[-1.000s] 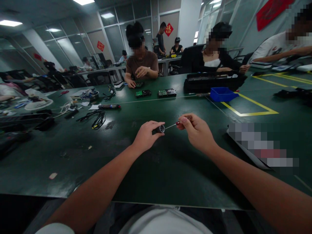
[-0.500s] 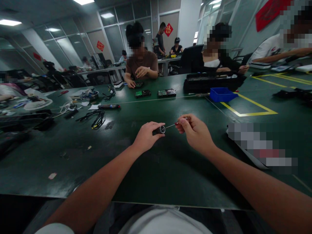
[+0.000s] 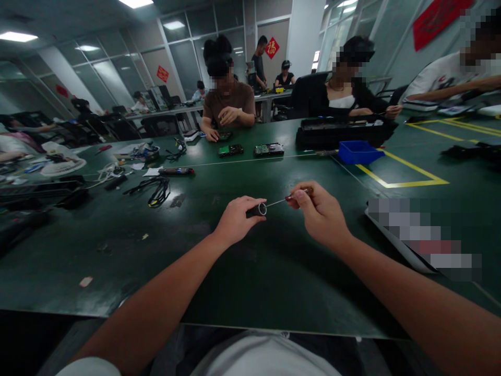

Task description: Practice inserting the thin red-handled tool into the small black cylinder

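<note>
My left hand (image 3: 239, 219) is closed around a short black cylinder (image 3: 256, 210) with a pale ring at its open end, which faces right. The cylinder is held above the table, and its far end is hidden in my palm. My right hand (image 3: 319, 211) pinches the reddish handle of a screwdriver (image 3: 278, 201). Its thin metal shaft points left, with the tip at the mouth of the cylinder. Whether the tip touches anything inside is too small to tell.
On the green table (image 3: 235, 277) lie black cables (image 3: 152, 190), a dark rod-like tool (image 3: 177, 171), two circuit-board devices (image 3: 269, 150), a blue bin (image 3: 359, 152) and a grey-white packet (image 3: 407, 237) at right. Across the table, a person (image 3: 227, 99) handles a small part.
My right hand has shifted slightly right with the screwdriver, so more of the shaft shows outside the cylinder. My left hand keeps its hold, nearly still.
</note>
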The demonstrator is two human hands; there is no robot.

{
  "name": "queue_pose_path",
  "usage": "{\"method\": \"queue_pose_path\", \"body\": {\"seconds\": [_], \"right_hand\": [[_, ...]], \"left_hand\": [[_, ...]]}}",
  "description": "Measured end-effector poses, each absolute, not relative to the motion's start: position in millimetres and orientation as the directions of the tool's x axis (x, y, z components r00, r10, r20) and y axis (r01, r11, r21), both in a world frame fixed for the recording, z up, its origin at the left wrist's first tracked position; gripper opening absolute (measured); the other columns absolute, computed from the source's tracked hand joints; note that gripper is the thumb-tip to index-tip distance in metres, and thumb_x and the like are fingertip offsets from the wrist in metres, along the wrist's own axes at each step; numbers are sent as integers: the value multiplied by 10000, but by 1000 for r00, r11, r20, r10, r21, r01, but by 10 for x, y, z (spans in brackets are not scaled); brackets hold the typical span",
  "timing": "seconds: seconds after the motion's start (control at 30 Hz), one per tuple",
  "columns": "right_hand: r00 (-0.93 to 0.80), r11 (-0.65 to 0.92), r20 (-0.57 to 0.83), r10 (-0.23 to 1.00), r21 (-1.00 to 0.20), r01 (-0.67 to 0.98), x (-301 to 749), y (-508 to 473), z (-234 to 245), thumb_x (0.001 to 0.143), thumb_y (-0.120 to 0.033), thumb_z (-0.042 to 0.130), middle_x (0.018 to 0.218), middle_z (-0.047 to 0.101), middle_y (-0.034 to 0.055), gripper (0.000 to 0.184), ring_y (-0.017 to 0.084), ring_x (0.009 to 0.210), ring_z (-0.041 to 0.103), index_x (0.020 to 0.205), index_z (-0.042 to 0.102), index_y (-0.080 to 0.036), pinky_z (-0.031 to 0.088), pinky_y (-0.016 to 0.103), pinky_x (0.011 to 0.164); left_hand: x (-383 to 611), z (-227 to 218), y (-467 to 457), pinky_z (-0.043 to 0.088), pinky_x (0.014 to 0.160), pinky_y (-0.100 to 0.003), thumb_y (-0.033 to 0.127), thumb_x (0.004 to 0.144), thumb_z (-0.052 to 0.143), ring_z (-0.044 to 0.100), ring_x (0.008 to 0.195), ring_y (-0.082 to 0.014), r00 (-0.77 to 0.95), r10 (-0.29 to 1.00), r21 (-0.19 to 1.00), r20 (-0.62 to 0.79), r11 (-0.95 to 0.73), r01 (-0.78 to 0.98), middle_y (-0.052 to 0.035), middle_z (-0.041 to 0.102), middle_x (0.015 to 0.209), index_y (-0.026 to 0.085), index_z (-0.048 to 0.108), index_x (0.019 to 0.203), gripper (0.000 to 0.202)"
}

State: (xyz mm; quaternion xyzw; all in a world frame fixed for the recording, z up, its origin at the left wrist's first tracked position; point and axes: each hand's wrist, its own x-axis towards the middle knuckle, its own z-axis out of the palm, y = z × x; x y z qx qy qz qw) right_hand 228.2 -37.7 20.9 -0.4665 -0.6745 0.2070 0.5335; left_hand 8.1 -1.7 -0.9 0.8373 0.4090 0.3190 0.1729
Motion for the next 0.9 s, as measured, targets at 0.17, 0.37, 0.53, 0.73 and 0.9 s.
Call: {"method": "queue_pose_path", "body": {"seconds": [0.17,0.37,0.53,0.73,0.9], "right_hand": [[18,454,523,852,-755,474,2300,-364,203,1000,-431,465,804,713,45,249,212,747,692,975,597,-221,522,374,697],[29,445,537,843,-728,522,2315,-345,191,997,-436,461,809,715,52,262,223,747,700,978,599,-214,522,381,688],[47,431,537,842,-724,539,2324,-335,182,998,-432,459,806,711,52,259,215,724,695,970,598,-214,521,370,664],[69,420,539,839,-723,549,2332,-334,189,995,-425,474,797,711,47,246,208,705,687,960,600,-217,512,364,649],[76,468,578,812,-723,508,2328,-354,198,1002,-414,469,772,696,27,231,186,667,657,980,598,-224,505,349,636]], "left_hand": [[80,-27,-5,464,978,-419,236,823,766,617,1088,-227,466,794,535,391,-608,586,-55,688,1169,261,660,1263,453],[84,0,-11,470,965,-383,216,813,773,625,1073,-215,456,810,551,370,-586,594,-55,689,1158,236,671,1243,443],[83,21,-24,472,963,-364,225,827,761,627,1070,-203,454,817,578,357,-574,579,-47,685,1163,232,672,1237,419],[72,-13,-10,477,952,-373,238,826,763,624,1069,-208,442,826,585,351,-561,585,-49,680,1174,243,664,1250,436],[64,-19,-10,481,945,-377,234,830,755,623,1063,-211,454,822,579,344,-566,587,-54,680,1163,244,668,1246,425]]}}
